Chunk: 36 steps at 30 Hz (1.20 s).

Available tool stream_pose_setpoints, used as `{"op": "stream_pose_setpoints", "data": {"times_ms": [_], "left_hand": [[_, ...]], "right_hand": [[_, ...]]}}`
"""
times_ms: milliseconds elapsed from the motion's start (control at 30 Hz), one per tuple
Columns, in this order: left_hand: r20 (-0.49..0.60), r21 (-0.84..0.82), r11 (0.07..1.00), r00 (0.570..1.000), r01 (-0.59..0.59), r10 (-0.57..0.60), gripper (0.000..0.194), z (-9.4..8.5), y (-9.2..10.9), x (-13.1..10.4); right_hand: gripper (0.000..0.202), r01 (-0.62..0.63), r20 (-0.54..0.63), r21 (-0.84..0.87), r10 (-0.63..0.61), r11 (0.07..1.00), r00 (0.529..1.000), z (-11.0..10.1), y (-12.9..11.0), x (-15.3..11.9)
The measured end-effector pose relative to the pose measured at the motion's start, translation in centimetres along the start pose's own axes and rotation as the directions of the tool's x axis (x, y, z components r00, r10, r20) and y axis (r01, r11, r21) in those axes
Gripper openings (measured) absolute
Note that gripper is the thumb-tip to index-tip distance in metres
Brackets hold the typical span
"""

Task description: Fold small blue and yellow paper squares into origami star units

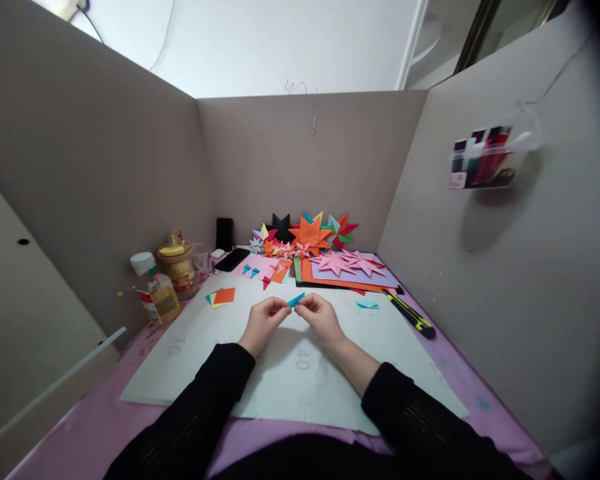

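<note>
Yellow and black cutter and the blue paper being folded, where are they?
Cutter (412, 316): head view, on its body.
Blue paper (296, 300): head view, on its middle, between the hands.

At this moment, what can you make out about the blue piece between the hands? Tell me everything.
The blue piece is small, narrow and bright blue, and looks like folded paper. It lies aslant, its right end higher than its left. The fingertips of the left hand hold its lower end, and those of the right hand are on its right part. It is over the white sheet. The fingers partly cover it, so its full shape and folds cannot be told.
</note>
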State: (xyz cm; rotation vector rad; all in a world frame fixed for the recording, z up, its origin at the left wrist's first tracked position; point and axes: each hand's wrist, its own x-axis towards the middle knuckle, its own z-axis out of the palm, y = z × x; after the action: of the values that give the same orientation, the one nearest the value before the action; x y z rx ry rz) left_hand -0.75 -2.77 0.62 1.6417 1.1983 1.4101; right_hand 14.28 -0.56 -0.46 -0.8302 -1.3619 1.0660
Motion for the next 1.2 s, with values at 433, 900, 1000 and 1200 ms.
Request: {"op": "stream_pose_setpoints", "data": {"times_ms": [433, 900, 1000, 1200], "left_hand": [[-0.081, -0.129, 0.989, 0.993, 0.078, -0.089, 0.022, 0.3, -0.1, 0.2], [0.052, -0.019, 0.987, 0.986, 0.157, -0.156, 0.029, 0.5, -0.6, 0.1], [0.086, -0.059, 0.983, 0.982, 0.176, -0.170, 0.028, 0.5, -0.3, 0.0], [0.133, -0.036, 0.977, 0.970, 0.208, -0.202, 0.026, 0.3, -0.4, -0.2]], "right_hand": [[0.030, -0.041, -0.088, 0.246, 0.065, 0.968, 0.994, 0.4, -0.2, 0.4], [0.025, 0.002, -0.011, 0.055, -0.001, 0.998, 1.000, 0.7, 0.4, -0.1], [0.028, -0.019, 0.012, 0.091, 0.018, 0.996, 1.000, 0.8, 0.7, 0.0], [0.029, -0.011, 0.000, 0.116, 0.011, 0.993, 1.000, 0.4, 0.6, 0.4]]}}
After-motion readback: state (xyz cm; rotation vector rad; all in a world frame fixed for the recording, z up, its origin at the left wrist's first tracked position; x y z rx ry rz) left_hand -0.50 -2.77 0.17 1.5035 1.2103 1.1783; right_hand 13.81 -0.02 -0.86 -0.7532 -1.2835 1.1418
